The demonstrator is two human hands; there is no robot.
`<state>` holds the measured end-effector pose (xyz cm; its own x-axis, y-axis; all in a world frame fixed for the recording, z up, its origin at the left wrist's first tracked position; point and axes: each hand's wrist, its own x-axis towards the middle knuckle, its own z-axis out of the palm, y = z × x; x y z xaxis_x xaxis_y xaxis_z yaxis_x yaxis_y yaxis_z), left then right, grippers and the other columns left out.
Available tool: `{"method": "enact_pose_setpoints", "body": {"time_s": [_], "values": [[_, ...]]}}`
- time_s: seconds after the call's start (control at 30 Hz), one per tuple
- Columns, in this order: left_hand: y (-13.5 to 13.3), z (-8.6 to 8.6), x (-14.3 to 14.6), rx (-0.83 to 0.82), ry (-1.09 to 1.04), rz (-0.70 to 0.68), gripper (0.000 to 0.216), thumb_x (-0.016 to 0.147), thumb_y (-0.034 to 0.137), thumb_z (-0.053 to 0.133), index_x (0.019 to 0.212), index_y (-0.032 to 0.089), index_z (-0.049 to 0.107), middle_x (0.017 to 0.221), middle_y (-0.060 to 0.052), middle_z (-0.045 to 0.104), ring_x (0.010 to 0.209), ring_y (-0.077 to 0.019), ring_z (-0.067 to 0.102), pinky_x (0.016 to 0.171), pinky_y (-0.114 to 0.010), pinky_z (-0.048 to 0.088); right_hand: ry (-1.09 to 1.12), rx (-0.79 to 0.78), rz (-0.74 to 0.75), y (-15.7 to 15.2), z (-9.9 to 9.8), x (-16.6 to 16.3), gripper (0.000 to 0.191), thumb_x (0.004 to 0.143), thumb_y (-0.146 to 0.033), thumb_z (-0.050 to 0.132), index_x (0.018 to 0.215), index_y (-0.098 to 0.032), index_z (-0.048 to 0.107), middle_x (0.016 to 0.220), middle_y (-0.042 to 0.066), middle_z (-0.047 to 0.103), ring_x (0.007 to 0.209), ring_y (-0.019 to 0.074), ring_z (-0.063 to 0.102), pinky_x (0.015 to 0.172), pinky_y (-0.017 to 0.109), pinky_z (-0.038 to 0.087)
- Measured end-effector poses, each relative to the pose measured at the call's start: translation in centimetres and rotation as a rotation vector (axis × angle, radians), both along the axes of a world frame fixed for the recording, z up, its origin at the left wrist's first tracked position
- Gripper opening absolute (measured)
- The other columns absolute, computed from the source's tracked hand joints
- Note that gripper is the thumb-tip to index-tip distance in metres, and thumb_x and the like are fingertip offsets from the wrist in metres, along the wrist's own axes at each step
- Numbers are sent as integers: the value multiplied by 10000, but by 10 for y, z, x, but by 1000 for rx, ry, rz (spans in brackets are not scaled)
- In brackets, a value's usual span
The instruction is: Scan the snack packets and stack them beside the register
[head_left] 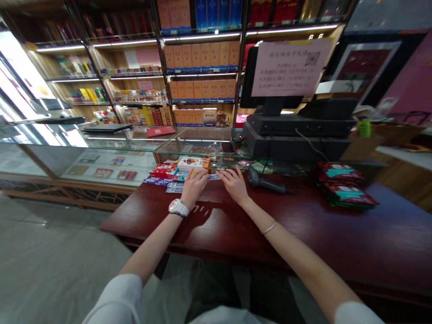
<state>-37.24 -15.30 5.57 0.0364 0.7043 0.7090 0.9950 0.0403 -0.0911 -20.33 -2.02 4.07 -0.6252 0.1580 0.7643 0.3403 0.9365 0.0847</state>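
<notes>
My left hand (195, 185), with a white watch on the wrist, is over the near side of a pile of small goods. At its fingertips is the left end of a narrow blue-and-white packet (213, 177). My right hand (233, 184) has its fingertips at the packet's right end, the outer finger raised. The fingers partly hide the packet. Beside my left hand lie red packs (164, 170), a white box with a picture (189, 163), purple packets (157, 181) and blue-and-white stick packets (174, 187). A black handheld barcode scanner (266, 182) lies right of my right hand.
Stacked dark red and teal bags (347, 191) are on the right of the dark red desk (236, 229). A till screen with a pink paper sign (288, 67) stands behind the scanner. A glass display case (111, 157) borders the desk at left, with shelves of boxes (202, 92) beyond.
</notes>
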Motion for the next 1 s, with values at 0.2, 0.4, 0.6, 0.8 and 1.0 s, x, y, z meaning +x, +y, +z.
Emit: {"method": "enact_pose_setpoints", "body": {"time_s": [0.2,0.4,0.6,0.8,1.0], "values": [[36,1,29,0,-49,-90,321,958,282,531,1270,277,606,1300,-32,662,1200,-222,582,1156,-495,337,86,21,-85,26,3,42,391,978,-166,458,1301,-310,624,1220,12,702,1140,238,574,1197,549,218],[63,0,52,12,-151,-195,278,966,238,508,1213,275,630,1191,-14,707,1133,-181,617,1194,-478,280,85,35,-139,46,0,71,373,980,-187,462,1297,-295,627,1234,21,696,1153,239,569,1191,547,223],[97,-7,66,63,-187,-219,282,936,228,553,1203,267,634,1157,-33,722,1153,-205,614,1196,-513,272,127,13,-176,62,-12,87,330,978,-294,504,1277,-246,636,1173,55,716,1129,242,588,1192,554,200],[121,-18,73,89,-167,-254,278,925,256,580,1196,266,638,1152,-31,725,1143,-224,608,1194,-525,274,179,-29,-242,78,-19,96,303,972,-309,508,1228,-236,654,1142,68,714,1141,249,584,1195,569,166],[118,-36,80,78,-200,-234,252,933,260,560,1171,251,643,1136,-50,708,1112,-207,616,1198,-506,269,155,-128,-227,79,-26,99,247,951,-276,522,1133,-241,686,1178,80,681,1152,240,586,1190,581,169]]}}
